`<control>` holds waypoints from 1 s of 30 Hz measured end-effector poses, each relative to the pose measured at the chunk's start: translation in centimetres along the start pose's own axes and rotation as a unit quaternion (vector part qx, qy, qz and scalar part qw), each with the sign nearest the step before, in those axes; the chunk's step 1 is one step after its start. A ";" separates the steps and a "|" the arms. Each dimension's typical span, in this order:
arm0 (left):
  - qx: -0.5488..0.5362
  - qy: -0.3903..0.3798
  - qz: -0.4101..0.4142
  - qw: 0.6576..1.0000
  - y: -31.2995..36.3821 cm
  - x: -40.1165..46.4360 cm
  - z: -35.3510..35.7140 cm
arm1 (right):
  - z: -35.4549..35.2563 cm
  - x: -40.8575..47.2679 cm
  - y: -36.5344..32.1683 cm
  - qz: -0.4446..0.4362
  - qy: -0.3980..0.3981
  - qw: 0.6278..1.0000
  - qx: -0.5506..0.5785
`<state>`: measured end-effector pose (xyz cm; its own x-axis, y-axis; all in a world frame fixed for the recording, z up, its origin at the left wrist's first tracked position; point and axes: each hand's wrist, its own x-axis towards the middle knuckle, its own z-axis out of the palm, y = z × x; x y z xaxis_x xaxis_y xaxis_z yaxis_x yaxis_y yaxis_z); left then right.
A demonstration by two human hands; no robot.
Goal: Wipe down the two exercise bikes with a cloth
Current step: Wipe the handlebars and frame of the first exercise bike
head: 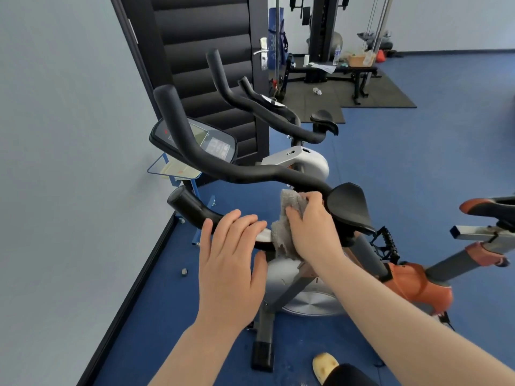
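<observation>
Just a grey, crumpled cloth [287, 218] in right hand [312, 227].

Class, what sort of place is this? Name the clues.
Most likely a small gym or fitness room: an exercise bike, a weight bench on black floor mats, and a cable machine.
</observation>
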<state>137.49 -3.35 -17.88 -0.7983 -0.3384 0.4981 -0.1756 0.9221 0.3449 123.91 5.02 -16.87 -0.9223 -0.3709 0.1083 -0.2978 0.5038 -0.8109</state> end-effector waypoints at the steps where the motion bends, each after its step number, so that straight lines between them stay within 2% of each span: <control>1: 0.001 -0.003 0.001 1.000 0.0 0.0 -0.1 | 0.2 -0.6 0.4 -0.012 -0.008 1.000 -0.004; 5: 0.001 -0.007 0.007 1.000 -0.1 -0.1 -0.3 | 0.6 -2.5 1.0 -0.015 -0.048 0.999 -0.014; 9: -0.001 0.001 0.000 1.000 0.1 0.0 -0.1 | 0.5 0.0 0.0 -0.029 -0.058 0.995 -0.076; 13: -0.005 0.005 -0.009 1.000 0.2 0.0 -0.1 | 0.1 -0.4 0.5 -0.039 -0.071 0.994 -0.077; 17: 0.000 0.006 -0.005 1.000 0.3 0.1 -0.1 | -0.5 1.0 -0.2 -0.043 -0.074 0.985 -0.153; 23: -0.011 0.014 -0.009 1.000 0.4 0.0 0.0 | -0.4 -0.8 0.4 0.021 -0.070 0.995 -0.062; 26: -0.005 0.012 -0.010 1.000 0.4 0.1 0.0 | -0.1 0.4 0.0 0.125 -0.010 0.992 0.007; 27: -0.002 0.011 -0.009 1.000 0.4 0.1 0.0 | 0.2 0.8 0.1 0.135 0.020 0.989 0.049; 30: -0.002 0.006 -0.003 1.000 0.3 0.0 -0.1 | 1.4 -1.5 -0.2 0.109 0.029 0.987 0.113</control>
<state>137.52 -3.08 -17.67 -0.7906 -0.3459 0.5053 -0.1774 0.9192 0.3517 125.68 4.37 -17.68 -0.9729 -0.2244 -0.0560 -0.0340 0.3782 -0.9251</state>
